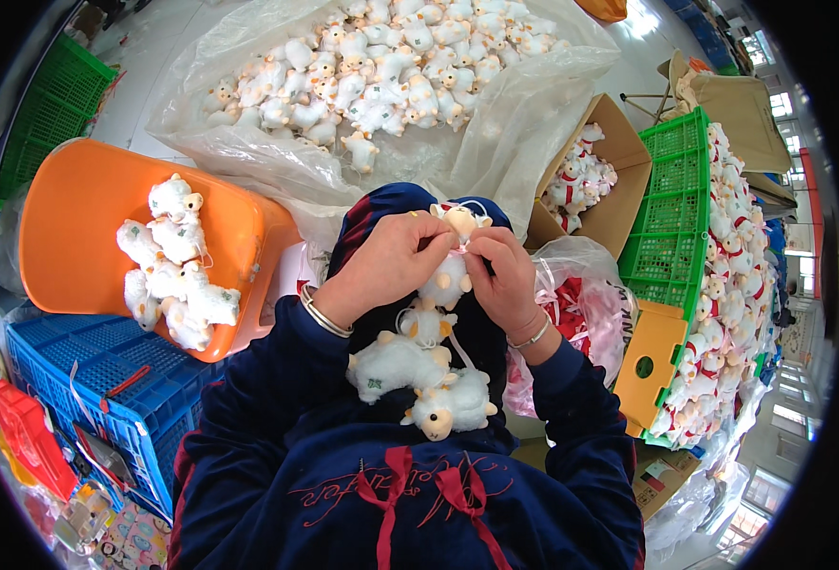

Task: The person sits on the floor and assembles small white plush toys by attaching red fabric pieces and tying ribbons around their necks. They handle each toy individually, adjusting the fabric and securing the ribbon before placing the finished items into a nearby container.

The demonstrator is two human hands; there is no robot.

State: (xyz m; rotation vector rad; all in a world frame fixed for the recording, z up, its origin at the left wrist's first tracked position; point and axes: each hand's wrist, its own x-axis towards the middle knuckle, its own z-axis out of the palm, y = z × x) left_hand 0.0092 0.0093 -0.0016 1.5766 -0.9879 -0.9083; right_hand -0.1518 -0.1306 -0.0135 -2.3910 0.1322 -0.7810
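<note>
Left hand and right hand, white plush sheep between them.

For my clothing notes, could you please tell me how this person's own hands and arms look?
The left hand and right hand wear no gloves. The left sleeve and right sleeve are dark navy blue, with red trim along the left one's outer edge. Each wrist has a pale bangle, the right one thinner.

Glare brightens the pale floor near a tan chair, with windows along the far right.
</note>
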